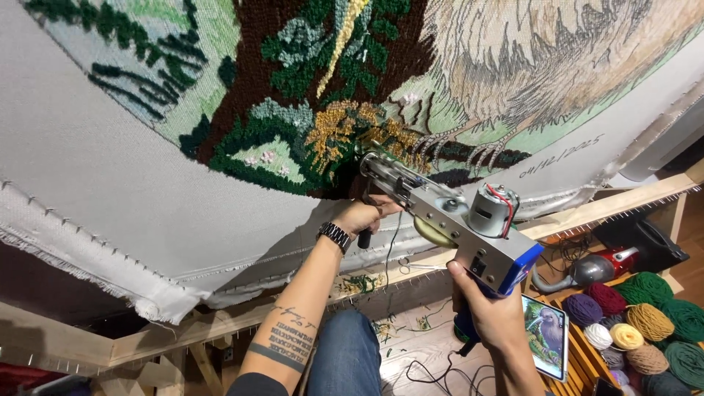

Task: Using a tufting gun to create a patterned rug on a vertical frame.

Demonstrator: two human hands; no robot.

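While your hands steady the silver metal tufting gun (447,220), its needle meets the stretched white cloth (110,147).
Left hand (361,216) wraps the front handle; right hand (488,312) clasps the blue rear handle, below the gun's motor.

A wooden frame (616,202) holds white backing cloth (110,169) stretched over its nail strips. Below, a wooden floor (411,345) carries yarn scraps (385,330) at six o'clock, a black cable (433,374), and at four o'clock a tablet (546,334) leaning beside a crate (587,359) of yarn balls (649,319).
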